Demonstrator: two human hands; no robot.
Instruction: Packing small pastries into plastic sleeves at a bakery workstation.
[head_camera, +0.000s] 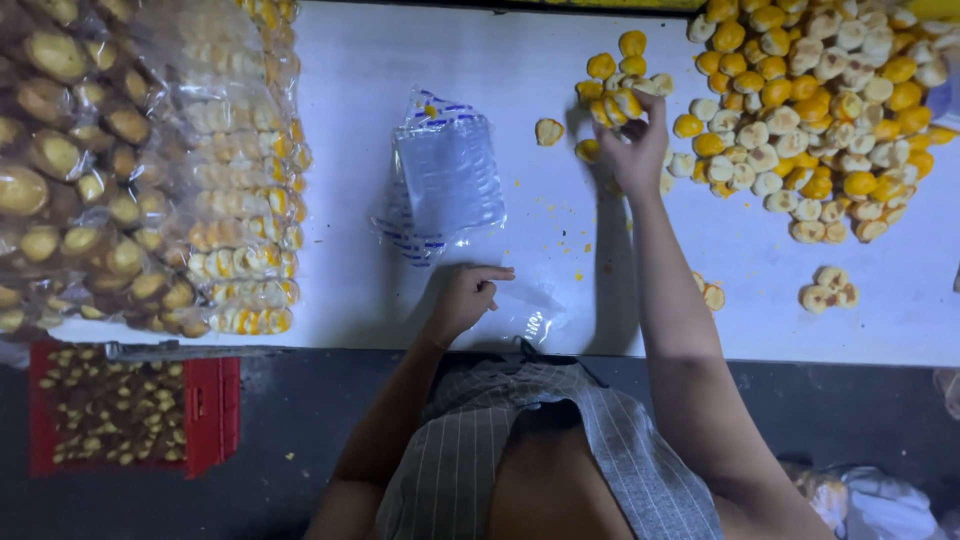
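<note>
My right hand reaches far across the white table and closes its fingers on a few small yellow biscuits from a small cluster. My left hand rests near the table's front edge, pinching the edge of a clear plastic bag that lies flat. A stack of empty clear bags with blue print lies just beyond my left hand. A big heap of yellow and pale biscuits spreads over the far right of the table.
Filled bags of biscuits are piled at the left of the table. A red crate with more biscuits stands on the dark floor below. A few loose biscuits lie at the right.
</note>
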